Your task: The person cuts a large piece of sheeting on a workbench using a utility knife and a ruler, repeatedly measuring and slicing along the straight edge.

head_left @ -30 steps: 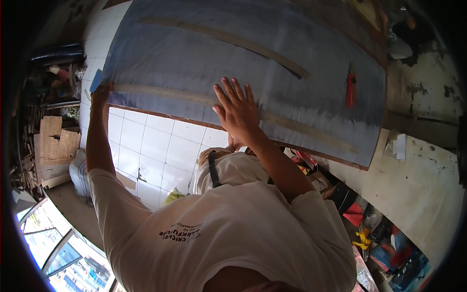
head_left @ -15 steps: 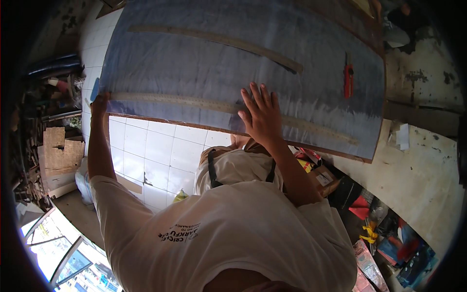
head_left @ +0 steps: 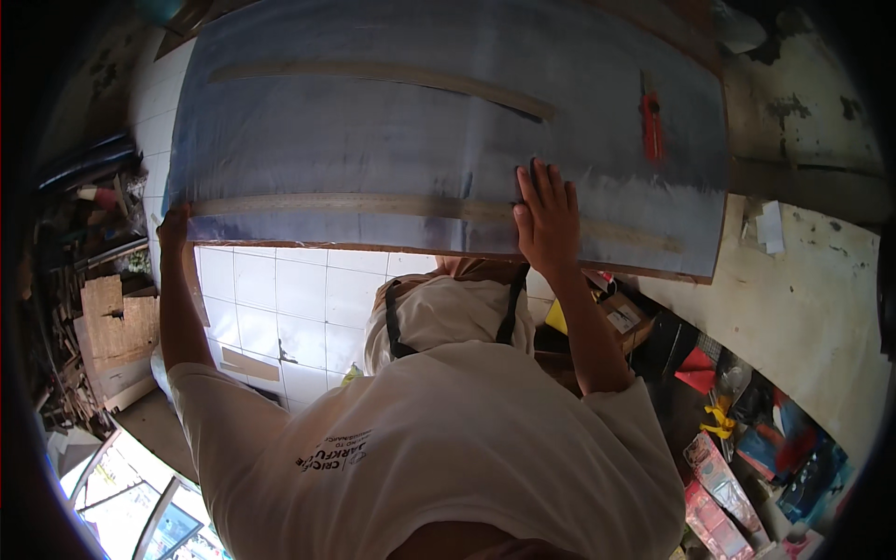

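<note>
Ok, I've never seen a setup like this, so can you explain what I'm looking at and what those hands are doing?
There's no machine here, just a person's two bare hands. A fisheye camera worn on the head looks down, so straight edges bend. The large grey surface carries two long, flat strips. On the nearer strip, which looks like a ruler, the right hand lies flat, palm down. The left hand is at that strip's left end; its exact grip is unclear. The farther strip and a red-handled tool, probably a cutter, lie untouched.
</note>
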`<action>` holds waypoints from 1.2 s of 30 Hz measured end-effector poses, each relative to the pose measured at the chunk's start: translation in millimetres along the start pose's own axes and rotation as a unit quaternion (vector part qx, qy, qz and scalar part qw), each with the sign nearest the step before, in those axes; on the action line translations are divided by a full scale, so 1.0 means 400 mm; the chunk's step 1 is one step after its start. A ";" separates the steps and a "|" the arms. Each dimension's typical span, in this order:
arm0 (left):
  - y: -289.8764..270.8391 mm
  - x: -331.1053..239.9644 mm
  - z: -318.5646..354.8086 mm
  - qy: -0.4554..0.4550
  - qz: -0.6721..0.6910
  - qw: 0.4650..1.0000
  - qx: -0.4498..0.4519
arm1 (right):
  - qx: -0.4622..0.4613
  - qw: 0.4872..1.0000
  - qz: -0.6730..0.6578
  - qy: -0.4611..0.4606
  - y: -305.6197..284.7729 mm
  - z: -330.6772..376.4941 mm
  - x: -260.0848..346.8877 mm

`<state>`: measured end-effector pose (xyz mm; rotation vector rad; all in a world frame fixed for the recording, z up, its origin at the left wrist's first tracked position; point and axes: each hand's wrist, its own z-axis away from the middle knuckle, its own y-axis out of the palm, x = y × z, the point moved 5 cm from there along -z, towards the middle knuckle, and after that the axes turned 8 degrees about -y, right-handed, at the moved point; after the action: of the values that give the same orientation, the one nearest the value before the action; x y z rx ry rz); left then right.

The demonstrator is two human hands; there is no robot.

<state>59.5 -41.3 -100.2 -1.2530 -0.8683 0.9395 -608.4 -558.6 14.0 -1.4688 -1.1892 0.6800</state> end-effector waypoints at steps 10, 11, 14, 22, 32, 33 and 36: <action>0.021 0.086 -0.059 0.120 -0.029 0.991 -0.051 | -0.026 0.998 0.030 0.049 -0.033 0.061 -0.094; 0.021 0.085 -0.060 0.120 -0.019 0.992 -0.046 | -0.027 0.998 0.035 0.049 -0.035 0.068 -0.103; 0.008 0.076 -0.045 0.148 0.014 0.986 -0.069 | -0.024 0.997 0.040 0.055 -0.040 0.090 -0.132; -0.001 0.054 -0.036 0.069 0.014 0.997 -0.011 | -0.004 0.994 0.073 0.077 -0.061 0.135 -0.221; -0.013 0.058 -0.036 0.016 0.008 1.000 -0.001 | 0.033 0.987 0.126 0.095 -0.082 0.174 -0.306; -0.009 0.055 -0.037 0.016 0.005 1.000 0.003 | 0.041 0.984 0.140 0.101 -0.084 0.181 -0.321; -0.004 0.051 -0.041 0.009 0.005 1.000 -0.009 | 0.036 0.982 0.148 0.115 -0.099 0.201 -0.364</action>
<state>82.4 -28.6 -100.1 -1.2806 -0.8591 0.9280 -741.4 -665.8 3.8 -1.6312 -0.7687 0.7217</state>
